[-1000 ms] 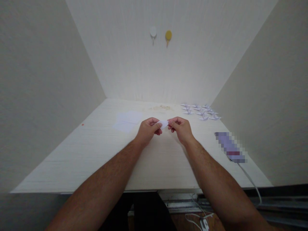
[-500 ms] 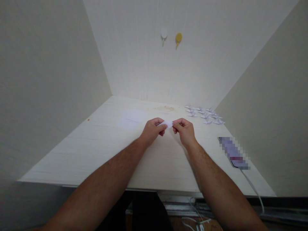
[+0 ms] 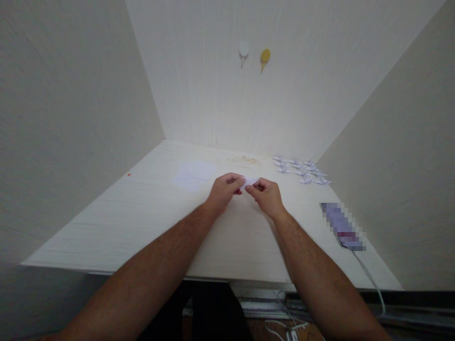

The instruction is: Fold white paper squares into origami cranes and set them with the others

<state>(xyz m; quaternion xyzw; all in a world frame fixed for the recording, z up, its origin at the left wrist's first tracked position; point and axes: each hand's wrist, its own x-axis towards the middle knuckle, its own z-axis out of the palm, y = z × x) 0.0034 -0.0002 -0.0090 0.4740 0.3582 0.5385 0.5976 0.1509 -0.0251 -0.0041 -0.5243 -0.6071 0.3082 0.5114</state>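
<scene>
A small piece of folded white paper (image 3: 250, 181) is held up between both hands above the middle of the table (image 3: 234, 237). My left hand (image 3: 227, 188) pinches its left end between thumb and fingers. On the other side, my right hand (image 3: 266, 193) grips the right end, thumb toward the near edge. The fingers cover much of the paper, so its exact folded shape is hard to make out. Flat white paper sheets (image 3: 195, 175) lie to the left of my hands. Several small white folded paper cranes (image 3: 300, 169) stand in rows at the back right.
A phone (image 3: 341, 227), its screen blurred out, lies at the right with a white cable (image 3: 369, 274) running over the table's front edge. Walls enclose the table on the left, back and right. A white hook (image 3: 243, 49) and a yellow hook (image 3: 265, 56) are on the back wall.
My right hand has shifted slightly left, closer to my left hand, and its thumb has slid along the paper's near edge. Less of the paper shows between the hands.
</scene>
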